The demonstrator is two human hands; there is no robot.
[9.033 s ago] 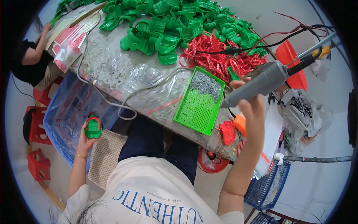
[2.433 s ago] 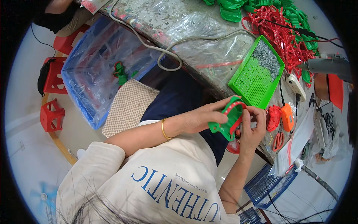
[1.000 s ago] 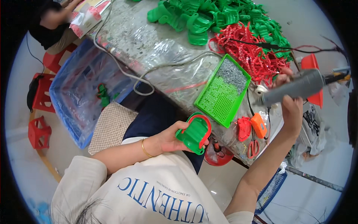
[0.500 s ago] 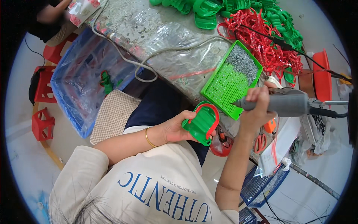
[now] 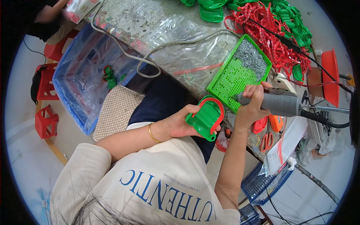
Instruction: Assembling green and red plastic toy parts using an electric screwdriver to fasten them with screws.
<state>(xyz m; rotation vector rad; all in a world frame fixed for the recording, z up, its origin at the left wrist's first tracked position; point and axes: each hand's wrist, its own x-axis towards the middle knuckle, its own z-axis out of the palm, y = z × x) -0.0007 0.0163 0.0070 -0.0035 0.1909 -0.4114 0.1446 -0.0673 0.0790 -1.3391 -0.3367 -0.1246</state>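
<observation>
A green plastic clog (image 5: 204,117) with a red strap arched over it rests in my left hand (image 5: 180,122), fingers curled round its side and toe. The clog is held in front of my lap, beside the near corner of a bright green perforated tray (image 5: 217,80). Small silver screws (image 5: 249,56) are heaped in the tray's far end, with more seated in its holes. My right hand (image 5: 253,103) grips a grey electric screwdriver (image 5: 279,103) lying nearly level. Its tip points left, over the tray's near end; whether it touches a screw I cannot tell.
Red straps (image 5: 258,26) and green clogs (image 5: 287,17) are piled behind the tray. A grey cable (image 5: 180,44) crosses the plastic-covered table. At left stands a blue lined bin (image 5: 71,101) with a few green pieces. Red-handled scissors (image 5: 266,141) lie right of my forearm.
The whole view has shifted a little. The screwdriver's rear end has swung slightly left and down with my right hand. My left hand keeps hold of the clog.
</observation>
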